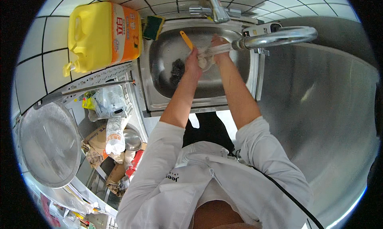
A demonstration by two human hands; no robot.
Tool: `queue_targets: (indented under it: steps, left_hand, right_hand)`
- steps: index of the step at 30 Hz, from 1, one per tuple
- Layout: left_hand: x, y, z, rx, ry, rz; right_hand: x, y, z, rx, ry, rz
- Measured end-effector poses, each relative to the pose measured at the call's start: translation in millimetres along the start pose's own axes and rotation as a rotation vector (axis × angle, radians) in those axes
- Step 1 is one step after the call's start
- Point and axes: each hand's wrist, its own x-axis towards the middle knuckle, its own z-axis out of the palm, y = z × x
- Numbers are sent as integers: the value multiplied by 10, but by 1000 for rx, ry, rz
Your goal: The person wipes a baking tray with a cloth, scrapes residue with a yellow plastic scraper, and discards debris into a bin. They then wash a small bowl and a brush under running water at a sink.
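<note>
Both hands are over a stainless-steel sink [161, 51]. My left hand [194, 63] grips a tool whose flat orange handle [186, 39] sticks up past the thumb. A stream of water [220, 48] runs from the curved chrome spout [278, 40] onto a pale wet thing [204, 59] between my hands; splashing hides its shape. My right hand [220, 51] is close beside it in the stream, its fingers curled and partly covered by water. To the left of my left hand, a dark mesh-like clump [178, 71] lies on the sink floor.
A yellow detergent jug [91, 37] and a green-yellow scouring sponge [153, 27] stand at the sink's left rear. Tap handle [220, 10] is on the tiled wall. On the left are a round metal lid [49, 145] and shelves with bags; on the right, a large metal surface [302, 109].
</note>
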Motion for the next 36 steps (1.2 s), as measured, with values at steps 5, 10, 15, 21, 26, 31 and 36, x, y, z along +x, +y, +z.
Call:
queue_targets:
  steps: [5, 10, 15, 21, 26, 31, 36]
  left_hand:
    - [128, -71, 55, -54, -15, -98]
    - [66, -162, -180, -73, 83, -48]
    - [417, -41, -210, 9, -51, 146]
    - [111, -12, -105, -30, -100, -93]
    - [-51, 170, 20, -65, -17, -65]
    - [24, 182, 15, -56, -153, -131]
    - [-107, 165, 40, 40, -87, -45]
  right_hand:
    - [-624, -178, 322, -107, 229, -221]
    - [69, -348, -59, -693, 20, -128]
    - [-551, -238, 161, 155, -26, -231]
    - [120, -581, 320, -1160, -206, -169]
    - [-161, -240, 117, -372, 99, -291]
    - [-660, -349, 528, -613, 559, -477]
    - [-212, -672, 71, -842, 185, -231]
